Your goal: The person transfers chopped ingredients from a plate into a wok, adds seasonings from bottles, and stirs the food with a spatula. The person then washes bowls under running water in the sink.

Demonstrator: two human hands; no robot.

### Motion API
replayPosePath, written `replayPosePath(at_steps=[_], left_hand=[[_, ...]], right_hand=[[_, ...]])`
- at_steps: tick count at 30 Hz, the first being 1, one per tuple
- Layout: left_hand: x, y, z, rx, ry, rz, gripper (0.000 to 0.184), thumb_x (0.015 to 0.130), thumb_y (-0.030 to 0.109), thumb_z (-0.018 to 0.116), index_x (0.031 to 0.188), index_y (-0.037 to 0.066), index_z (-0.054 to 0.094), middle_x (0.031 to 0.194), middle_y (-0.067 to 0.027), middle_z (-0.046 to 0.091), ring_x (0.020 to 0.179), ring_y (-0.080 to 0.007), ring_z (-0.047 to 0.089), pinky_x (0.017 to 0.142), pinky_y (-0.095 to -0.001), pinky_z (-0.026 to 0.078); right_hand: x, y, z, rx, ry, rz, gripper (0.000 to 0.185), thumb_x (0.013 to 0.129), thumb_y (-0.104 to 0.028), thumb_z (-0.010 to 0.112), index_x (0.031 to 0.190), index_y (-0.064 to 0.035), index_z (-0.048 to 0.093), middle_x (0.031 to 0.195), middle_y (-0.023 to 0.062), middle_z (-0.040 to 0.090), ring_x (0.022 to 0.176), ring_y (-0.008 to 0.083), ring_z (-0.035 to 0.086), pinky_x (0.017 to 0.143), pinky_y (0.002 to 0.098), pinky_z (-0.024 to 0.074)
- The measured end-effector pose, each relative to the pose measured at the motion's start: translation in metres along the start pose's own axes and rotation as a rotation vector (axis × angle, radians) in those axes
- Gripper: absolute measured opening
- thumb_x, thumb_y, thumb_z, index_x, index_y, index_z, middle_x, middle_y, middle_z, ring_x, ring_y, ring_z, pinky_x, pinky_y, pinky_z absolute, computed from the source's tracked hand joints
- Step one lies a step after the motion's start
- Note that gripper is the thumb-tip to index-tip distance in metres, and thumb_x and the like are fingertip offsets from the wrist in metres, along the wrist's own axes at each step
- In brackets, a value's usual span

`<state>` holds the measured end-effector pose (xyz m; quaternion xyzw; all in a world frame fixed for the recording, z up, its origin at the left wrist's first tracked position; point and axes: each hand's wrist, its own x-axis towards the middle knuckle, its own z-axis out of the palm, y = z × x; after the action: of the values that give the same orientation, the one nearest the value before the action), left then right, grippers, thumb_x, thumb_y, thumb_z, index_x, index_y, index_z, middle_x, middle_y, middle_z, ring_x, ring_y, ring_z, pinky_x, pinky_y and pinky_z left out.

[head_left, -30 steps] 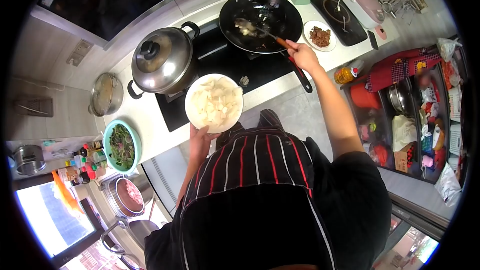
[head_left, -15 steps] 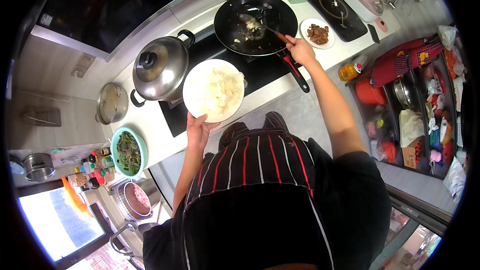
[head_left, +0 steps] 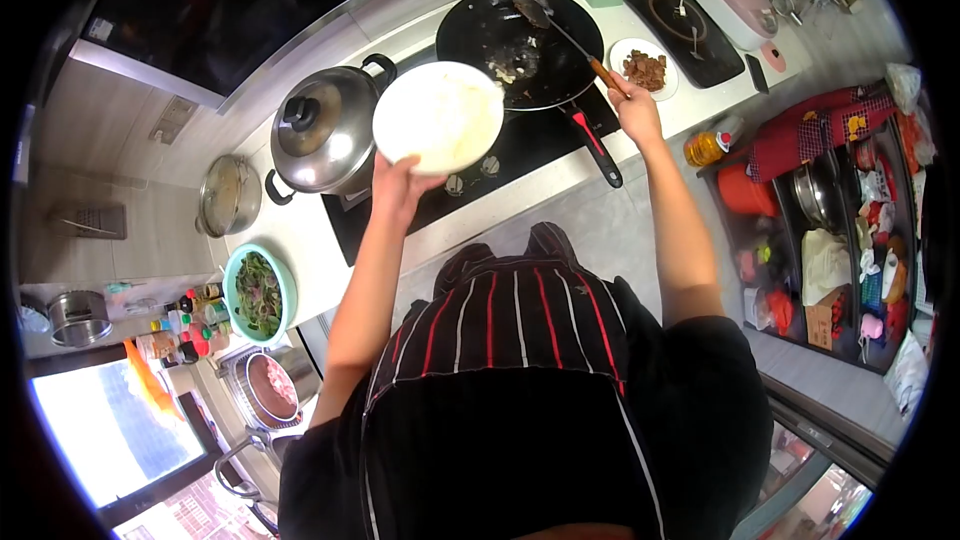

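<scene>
My left hand [head_left: 398,187] grips the near rim of a white plate [head_left: 386,130], lifted over the cooktop at the wok's left edge. Pale sliced pieces [head_left: 450,120] cover the plate; glare blurs their kind. Closed round a wooden handle, my right hand [head_left: 636,110] holds a spatula [head_left: 572,40]. Its dark metal head rests near the far side inside the black wok [head_left: 570,15]. Small pale bits [head_left: 510,72] lie in the wok's bottom, partly in liquid.
Left of the plate stands a lidded steel pot [head_left: 330,130]. A plate of brown meat pieces [head_left: 645,70] sits right of the wok, whose red-black handle [head_left: 594,145] sticks out over the cooktop's front edge. A mint basin [head_left: 290,310] holds leafy greens.
My left hand has raised the plate and brought it toward the wok. The spatula head has moved from mid-wok to the far side, and my right hand has shifted slightly right.
</scene>
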<state>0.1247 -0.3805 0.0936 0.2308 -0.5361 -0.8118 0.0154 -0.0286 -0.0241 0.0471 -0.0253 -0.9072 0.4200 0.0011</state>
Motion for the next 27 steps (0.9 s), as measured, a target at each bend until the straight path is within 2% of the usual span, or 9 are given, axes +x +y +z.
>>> replayPosePath(at_steps=[1,2,5,8,16,19,23,26,27], left_hand=[[0.025,0.0,0.006,0.04,-0.008,0.035,0.054,0.084,-0.007,0.043,0.134,0.002,0.025,0.128,-0.0256,0.043,0.105,-0.0434,0.058,0.066,-0.0476,0.062],[0.044,0.008,0.022,0.113,0.018,0.05,0.047,0.083,-0.008,0.043,0.126,0.0,0.027,0.123,-0.0264,0.045,0.103,-0.0437,0.059,0.063,-0.0469,0.063],[0.106,0.017,0.055,0.312,-0.039,0.139,0.042,0.081,-0.006,0.043,0.119,-0.002,0.025,0.114,-0.0281,0.049,0.082,-0.0402,0.067,0.05,-0.0412,0.062],[0.141,0.025,0.085,0.597,0.033,0.211,0.038,0.082,0.0,0.044,0.114,-0.007,0.025,0.106,-0.0307,0.055,0.065,-0.0371,0.067,0.039,-0.037,0.057],[0.173,0.069,0.127,1.229,0.118,0.409,0.045,0.081,0.003,0.046,0.123,-0.001,0.031,0.097,-0.0314,0.058,0.055,-0.0384,0.064,0.047,-0.0414,0.055],[0.18,0.075,0.128,1.267,0.098,0.503,0.049,0.082,0.002,0.043,0.13,0.002,0.034,0.103,-0.0302,0.057,0.06,-0.0382,0.065,0.049,-0.0413,0.055],[0.183,0.077,0.126,1.241,0.074,0.544,0.055,0.081,-0.001,0.041,0.135,0.005,0.034,0.109,-0.0282,0.056,0.072,-0.0384,0.067,0.046,-0.0391,0.056],[0.184,0.071,0.114,0.63,0.033,0.424,0.058,0.08,-0.005,0.037,0.137,0.005,0.031,0.116,-0.0262,0.055,0.078,-0.0382,0.068,0.046,-0.0373,0.059],[0.177,0.072,0.113,0.567,0.035,0.396,0.057,0.08,-0.009,0.034,0.135,0.004,0.029,0.12,-0.0243,0.053,0.086,-0.0392,0.067,0.048,-0.039,0.061]], right_hand=[[-0.001,0.008,0.001,-0.004,0.02,-0.01,0.042,0.088,-0.03,0.058,0.129,-0.0223,0.057,0.104,0.0205,0.066,0.1,0.0331,0.063,0.086,0.0375,0.0467],[-0.002,0.013,0.001,-0.008,0.042,-0.019,0.041,0.088,-0.031,0.058,0.129,-0.0223,0.057,0.104,0.0206,0.066,0.099,0.0332,0.063,0.086,0.0377,0.0467],[-0.02,0.008,-0.014,-0.08,0.009,0.073,0.041,0.088,-0.031,0.058,0.128,-0.0252,0.057,0.102,0.0194,0.067,0.098,0.0336,0.063,0.086,0.0386,0.0468],[-0.037,0.009,-0.03,-0.145,0.011,0.106,0.04,0.088,-0.032,0.058,0.128,-0.0294,0.057,0.101,0.018,0.067,0.096,0.0339,0.063,0.085,0.0394,0.0471],[-0.078,-0.019,-0.09,-0.514,0.024,0.078,0.037,0.087,-0.031,0.06,0.123,-0.0382,0.059,0.095,0.0151,0.068,0.09,0.0328,0.064,0.077,0.0429,0.0496],[-0.085,-0.025,-0.108,-0.657,0.031,-0.042,0.035,0.086,-0.028,0.062,0.119,-0.0394,0.062,0.085,0.0123,0.068,0.08,0.031,0.065,0.069,0.0428,0.05],[-0.089,-0.058,-0.138,-0.778,-0.05,-0.158,0.035,0.082,-0.025,0.065,0.114,-0.0379,0.066,0.084,0.0117,0.068,0.078,0.03,0.065,0.067,0.042,0.0506],[-0.082,-0.08,-0.133,-0.843,-0.132,-0.21,0.034,0.081,-0.024,0.065,0.113,-0.0372,0.067,0.085,0.0105,0.069,0.079,0.0296,0.065,0.068,0.0424,0.0511],[-0.072,-0.073,-0.118,-0.839,-0.13,-0.263,0.032,0.081,-0.022,0.063,0.109,-0.0352,0.069,0.079,0.0119,0.068,0.077,0.0302,0.066,0.067,0.0416,0.0518]])
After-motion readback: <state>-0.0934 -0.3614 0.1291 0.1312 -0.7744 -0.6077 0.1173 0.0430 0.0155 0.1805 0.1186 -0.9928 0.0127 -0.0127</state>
